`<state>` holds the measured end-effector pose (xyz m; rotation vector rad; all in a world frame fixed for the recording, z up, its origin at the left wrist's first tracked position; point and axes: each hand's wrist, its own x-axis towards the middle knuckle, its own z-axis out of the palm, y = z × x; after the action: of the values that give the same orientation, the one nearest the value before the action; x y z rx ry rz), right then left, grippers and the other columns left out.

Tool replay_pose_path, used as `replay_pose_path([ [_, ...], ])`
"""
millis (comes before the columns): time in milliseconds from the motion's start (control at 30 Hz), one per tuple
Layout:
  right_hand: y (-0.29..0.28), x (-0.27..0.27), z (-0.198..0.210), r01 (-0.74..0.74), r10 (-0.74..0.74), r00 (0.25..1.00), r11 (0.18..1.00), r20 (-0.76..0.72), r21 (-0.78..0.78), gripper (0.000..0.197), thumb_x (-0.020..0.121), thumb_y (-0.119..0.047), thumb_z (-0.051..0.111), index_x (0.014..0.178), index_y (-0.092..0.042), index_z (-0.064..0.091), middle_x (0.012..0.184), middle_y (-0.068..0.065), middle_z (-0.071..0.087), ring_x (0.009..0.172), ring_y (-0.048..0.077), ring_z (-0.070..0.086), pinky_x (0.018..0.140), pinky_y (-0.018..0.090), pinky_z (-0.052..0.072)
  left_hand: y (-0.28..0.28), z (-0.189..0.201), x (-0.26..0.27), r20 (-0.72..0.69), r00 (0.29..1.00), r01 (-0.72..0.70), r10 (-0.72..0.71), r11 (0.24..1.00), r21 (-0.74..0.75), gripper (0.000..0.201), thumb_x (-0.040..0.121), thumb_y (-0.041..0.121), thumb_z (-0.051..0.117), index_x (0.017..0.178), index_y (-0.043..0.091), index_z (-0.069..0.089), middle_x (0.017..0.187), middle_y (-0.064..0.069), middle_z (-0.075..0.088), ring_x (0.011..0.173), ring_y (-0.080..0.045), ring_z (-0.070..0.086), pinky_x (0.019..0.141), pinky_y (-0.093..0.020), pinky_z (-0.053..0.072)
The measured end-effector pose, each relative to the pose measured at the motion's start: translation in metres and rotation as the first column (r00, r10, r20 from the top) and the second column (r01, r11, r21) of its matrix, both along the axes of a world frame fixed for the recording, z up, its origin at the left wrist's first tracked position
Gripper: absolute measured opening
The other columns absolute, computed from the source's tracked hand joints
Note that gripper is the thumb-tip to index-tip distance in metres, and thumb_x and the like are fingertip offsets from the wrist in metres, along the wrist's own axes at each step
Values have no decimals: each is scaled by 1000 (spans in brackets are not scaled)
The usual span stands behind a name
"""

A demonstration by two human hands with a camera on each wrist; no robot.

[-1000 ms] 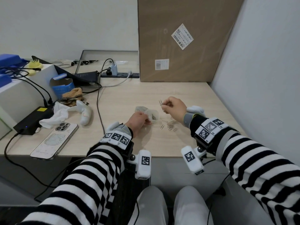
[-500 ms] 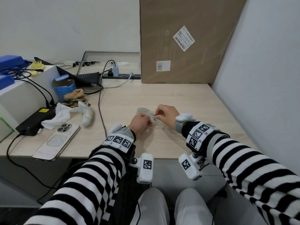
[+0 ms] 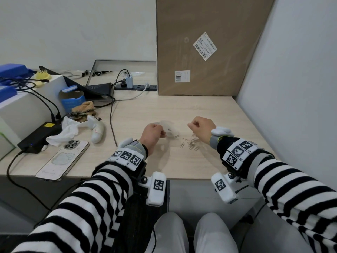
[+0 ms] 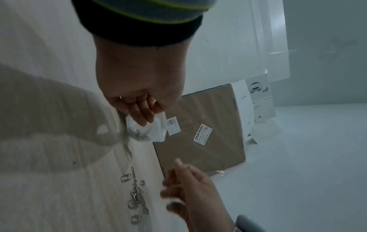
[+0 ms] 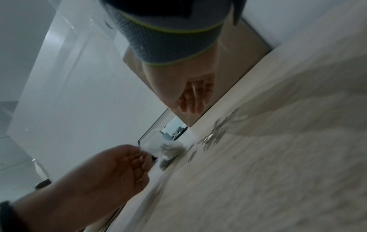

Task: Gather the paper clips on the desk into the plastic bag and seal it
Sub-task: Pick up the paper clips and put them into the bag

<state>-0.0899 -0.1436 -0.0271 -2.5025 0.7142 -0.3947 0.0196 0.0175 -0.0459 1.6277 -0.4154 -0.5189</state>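
A small clear plastic bag (image 3: 169, 127) with a few paper clips inside is pinched at its mouth by my left hand (image 3: 160, 132), its bottom resting on the desk. In the left wrist view the bag (image 4: 147, 128) hangs below the fingers (image 4: 142, 116). A pile of several silver paper clips (image 3: 190, 143) lies on the desk right of the bag, one clip close to it. My right hand (image 3: 191, 126) hovers just above that pile (image 5: 216, 131), fingers loosely curled. Blur hides whether it holds a clip.
A tall cardboard box (image 3: 200, 52) stands at the back against the right wall. On the left lie a phone (image 3: 63, 159), a white controller (image 3: 97, 130), a crumpled tissue, a black adapter (image 3: 36, 136) and a cable (image 3: 111, 125). The desk's front edge is near my wrists.
My right hand has moved from the bag's mouth, where it was half a second ago, back to the right over the pile. The left hand still holds the bag.
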Motion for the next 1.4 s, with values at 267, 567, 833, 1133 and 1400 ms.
replay_pose_path([
  [267, -11, -17, -9, 23, -31, 974, 999, -222, -40, 22, 96, -26, 44, 86, -10, 55, 90, 7, 62, 83, 28, 57, 65, 30, 38, 16, -10, 23, 90, 996, -16, 1, 986, 165, 28, 82, 5, 35, 55, 14, 41, 69, -12, 49, 66, -21, 47, 54, -25, 32],
  [567, 46, 15, -5, -474, 327, 757, 871, -566, -130, 49, 100, -34, 33, 145, -13, 30, 155, 3, 28, 149, 27, 8, 115, 43, 18, 17, -14, 25, 48, 996, 65, -79, 966, 249, 32, 83, 2, 38, 55, 6, 52, 58, -13, 53, 54, -22, 46, 57, -25, 39],
  [833, 15, -5, -17, -425, 194, 712, 884, -675, -195, 60, 99, -48, 23, 150, -15, 20, 160, -2, 13, 149, 22, -1, 117, 51, 4, 15, -14, 30, -45, 997, 75, -67, 974, 214, 33, 89, -3, 36, 60, 4, 49, 61, -13, 51, 57, -21, 49, 61, -25, 42],
  [1133, -15, -6, 3, -189, 142, 839, 981, -526, -35, 55, 102, -37, 31, 151, -16, 19, 160, 5, 16, 149, 22, 13, 120, 35, 14, 15, -16, 32, -36, 996, 93, -88, 973, 212, 35, 90, -2, 35, 59, 4, 50, 60, -12, 51, 55, -19, 50, 50, -19, 43],
  [1400, 5, -19, -2, -326, 287, 768, 945, -573, 37, 53, 102, -38, 29, 150, -14, 24, 159, 4, 18, 146, 21, 22, 116, 28, 15, 15, -14, 31, -40, 996, 87, -80, 973, 215, 34, 89, -3, 35, 60, 4, 50, 62, -13, 51, 57, -20, 50, 54, -22, 43],
])
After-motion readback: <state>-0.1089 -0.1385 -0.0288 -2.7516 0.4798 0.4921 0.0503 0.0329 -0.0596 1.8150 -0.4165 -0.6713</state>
